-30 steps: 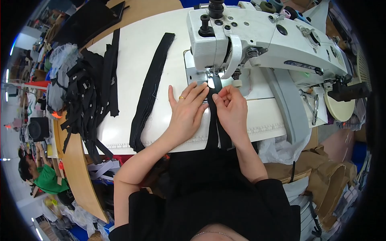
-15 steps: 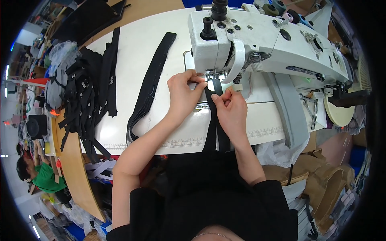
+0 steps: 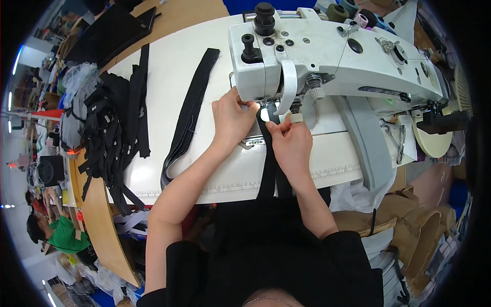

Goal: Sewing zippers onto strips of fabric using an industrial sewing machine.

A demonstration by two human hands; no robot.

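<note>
A black fabric strip (image 3: 267, 169) runs from under the needle area of a white sewing machine (image 3: 255, 77) down over the table's front edge. Beside the needle, my left hand (image 3: 231, 118) has thumb and fingers pinched together at the strip's left edge. My right hand (image 3: 293, 148) pinches the strip on its right side, a little nearer to me. Between the two sets of fingertips a small white oval (image 3: 264, 114) shows on the strip. The machine head partly hides the needle and presser foot.
On the white table (image 3: 225, 176), left of my arm, lies a folded black strip (image 3: 192, 110). Farther left, a heap of black strips (image 3: 110, 112) hangs over the edge. A grey padded piece (image 3: 363, 143) and metal scissors (image 3: 400, 137) lie right. A person in green (image 3: 66, 235) is far left.
The view has shifted slightly, so the machine appears lower and farther left. Both hands keep their pinch on the strip beside the needle, with the white oval still between them.
</note>
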